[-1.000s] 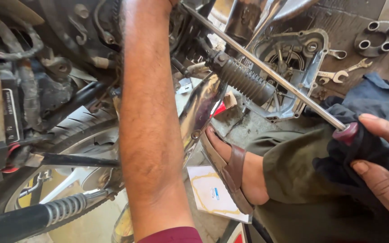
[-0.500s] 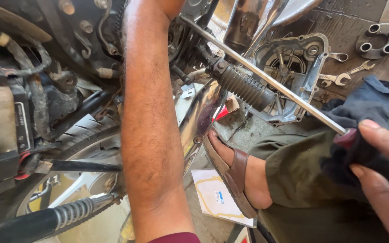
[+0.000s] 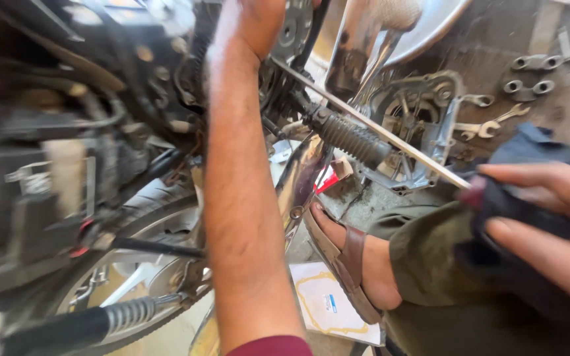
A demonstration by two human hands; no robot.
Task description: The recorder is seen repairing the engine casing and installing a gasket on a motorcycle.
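A person's left hand (image 3: 258, 23) reaches up into the underside of a motorcycle engine (image 3: 133, 86), the bare forearm running straight up the middle of the view; the fingers are curled against the dark metal near a round silver part, but whether they grip anything cannot be told, as the top edge cuts them off. The right hand (image 3: 555, 224), at the right edge, closes around a dark blue cloth (image 3: 516, 217) wrapped over the near end of a long metal rod (image 3: 371, 125): thumb on top, fingers pressed underneath, pinching rod and cloth together. The rod slants from that hand up and to the left, passing just above a ribbed black rubber footpeg (image 3: 351, 138) and ending in the machinery beside the left wrist. Below the rod, the person's foot in a brown sandal (image 3: 348, 264) rests on the floor beside an olive trouser leg (image 3: 443, 264). A white sheet with a printed outline (image 3: 328, 303) lies on the floor just under the sandal. Behind the footpeg sits an open metal engine cover (image 3: 423, 125), and farther right on the concrete floor (image 3: 562, 112) lie a few spanners (image 3: 496, 122). The rear tyre (image 3: 146, 211) fills the lower left.
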